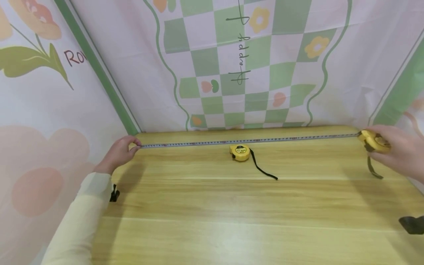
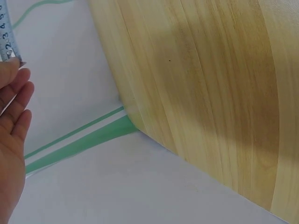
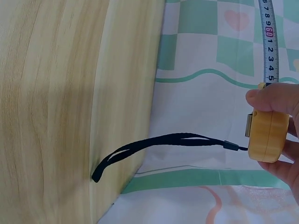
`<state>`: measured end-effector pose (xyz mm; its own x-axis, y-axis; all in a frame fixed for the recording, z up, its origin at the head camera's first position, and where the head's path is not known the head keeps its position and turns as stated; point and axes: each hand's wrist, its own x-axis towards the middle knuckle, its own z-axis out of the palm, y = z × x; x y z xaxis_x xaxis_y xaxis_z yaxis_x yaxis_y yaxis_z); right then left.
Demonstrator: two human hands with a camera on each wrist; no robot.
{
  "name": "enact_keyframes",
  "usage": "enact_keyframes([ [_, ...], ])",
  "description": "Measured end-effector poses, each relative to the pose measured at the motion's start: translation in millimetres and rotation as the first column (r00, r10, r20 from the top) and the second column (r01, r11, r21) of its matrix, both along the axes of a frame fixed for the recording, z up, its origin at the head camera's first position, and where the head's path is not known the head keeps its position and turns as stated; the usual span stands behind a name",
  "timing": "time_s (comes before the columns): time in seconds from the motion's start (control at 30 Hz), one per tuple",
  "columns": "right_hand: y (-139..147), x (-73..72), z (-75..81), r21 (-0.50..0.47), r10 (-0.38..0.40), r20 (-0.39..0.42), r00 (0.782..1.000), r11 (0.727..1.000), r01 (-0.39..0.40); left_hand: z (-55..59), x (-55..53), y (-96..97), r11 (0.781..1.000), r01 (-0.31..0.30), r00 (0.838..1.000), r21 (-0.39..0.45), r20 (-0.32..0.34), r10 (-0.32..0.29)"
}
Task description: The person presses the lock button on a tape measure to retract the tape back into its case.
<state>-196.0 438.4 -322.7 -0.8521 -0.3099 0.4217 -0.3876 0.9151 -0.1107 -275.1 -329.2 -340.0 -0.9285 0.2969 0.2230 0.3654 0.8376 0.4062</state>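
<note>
One tape (image 1: 212, 142) runs drawn out across the middle of the head view, along the back of the table (image 1: 215, 206). My hands are well apart: at centre left my left hand (image 1: 120, 152) pinches the tape at its end, and at the right edge my right hand (image 1: 402, 151) grips its yellow case (image 1: 378, 142). In the right wrist view, the numbers by the case run just past a red 60, and a black strap (image 3: 173, 139) trails from the case toward the lower left. Near the centre of the head view, a second tape measure (image 1: 240, 152) lies on the table, just below the tape, its cord (image 1: 261, 168) stretching to the lower right. My pale sleeve (image 1: 82, 217) fills the lower left. Behind, a cloth (image 1: 228, 62) with green and white checks, flowers and the word "Happy" covers the upper middle.
</note>
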Motion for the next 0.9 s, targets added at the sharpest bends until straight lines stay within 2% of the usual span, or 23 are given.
enact_keyframes([
  [0.23, 5, -1.5, -1.4, 0.006, -0.007, -0.019, 1.000, 1.000, 0.007, -0.3, 0.0, -0.3, 1.000, 0.000, 1.000, 0.001, -0.002, 0.000],
  [0.53, 14, -1.9, -8.7, -0.065, 0.006, -0.049, 0.999, 0.998, -0.009, -0.2, -0.4, 1.4, 0.999, 0.005, 1.000, 0.043, -0.017, -0.004],
  [0.9, 6, 2.4, -6.2, -0.117, 0.003, 0.010, 1.000, 0.993, -0.002, -2.4, 1.1, 1.7, 0.994, -0.013, 1.000, 0.109, 0.019, 0.011],
])
